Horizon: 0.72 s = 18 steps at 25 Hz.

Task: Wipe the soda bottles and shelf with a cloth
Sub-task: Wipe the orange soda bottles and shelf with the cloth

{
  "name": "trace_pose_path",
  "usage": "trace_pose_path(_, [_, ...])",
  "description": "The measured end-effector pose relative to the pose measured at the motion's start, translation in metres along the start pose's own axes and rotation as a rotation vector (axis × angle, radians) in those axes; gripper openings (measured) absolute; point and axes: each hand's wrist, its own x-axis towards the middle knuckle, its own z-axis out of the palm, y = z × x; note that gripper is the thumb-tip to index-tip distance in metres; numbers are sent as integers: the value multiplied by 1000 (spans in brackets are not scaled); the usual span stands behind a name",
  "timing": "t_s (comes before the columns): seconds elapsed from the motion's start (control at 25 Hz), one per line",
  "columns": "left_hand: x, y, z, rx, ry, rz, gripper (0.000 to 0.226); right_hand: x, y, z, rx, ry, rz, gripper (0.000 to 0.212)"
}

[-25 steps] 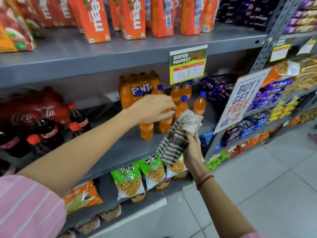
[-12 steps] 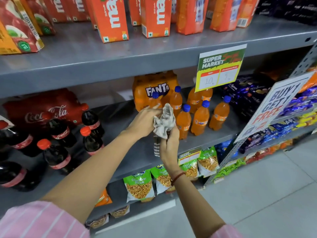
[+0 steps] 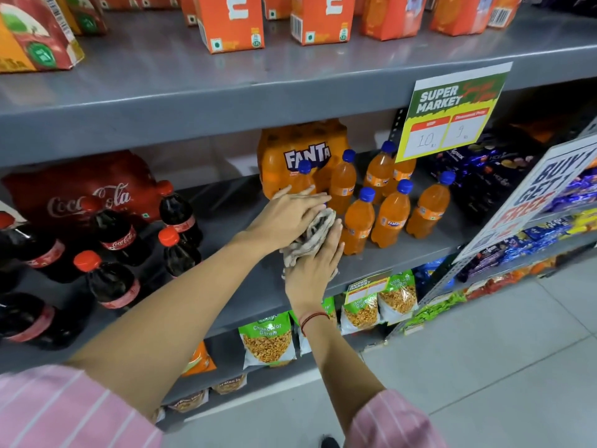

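Note:
A crumpled grey striped cloth (image 3: 311,237) is pressed between my two hands above the grey middle shelf (image 3: 232,282). My left hand (image 3: 290,216) lies over the cloth's top with fingers stretched right. My right hand (image 3: 315,270) cups it from below. What the cloth wraps is hidden. Several small orange Fanta bottles (image 3: 391,218) with blue caps stand just right of my hands, the nearest almost touching my right fingers. A wrapped Fanta pack (image 3: 303,153) sits behind. Dark Coca-Cola bottles (image 3: 113,231) with red caps stand at the left.
A Coca-Cola pack (image 3: 80,192) is at the back left. Orange juice cartons (image 3: 229,24) line the upper shelf. A price sign (image 3: 452,111) hangs over the Fanta bottles and a "Buy 1 Get 1 Free" sign (image 3: 542,195) juts out at right. Snack bags (image 3: 268,341) fill the lower shelf.
My right hand brought the hanging cloth up and left against my left hand. The cloth is now bunched between both hands, lower and closer to the shelf surface.

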Motion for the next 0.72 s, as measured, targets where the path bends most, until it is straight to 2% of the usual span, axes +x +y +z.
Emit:
trace_pose_path(0.2, [1, 1, -1, 17, -21, 5, 37, -16, 12, 7, -91, -106, 65, 85])
trace_pose_path(0.36, [1, 1, -4, 15, -43, 5, 38, -32, 25, 7, -90, -171, 85, 70])
trace_pose_path(0.44, [1, 2, -4, 22, -62, 3, 38, -23, 16, -2, -10, -92, 121, 72])
trace_pose_path(0.56, [2, 4, -8, 52, -83, 13, 38, 10, -8, -22, 242, 56, 149, 73])
trace_pose_path(0.72, [3, 7, -11, 57, -86, 24, 37, 28, -9, -16, 311, 19, 79, 73])
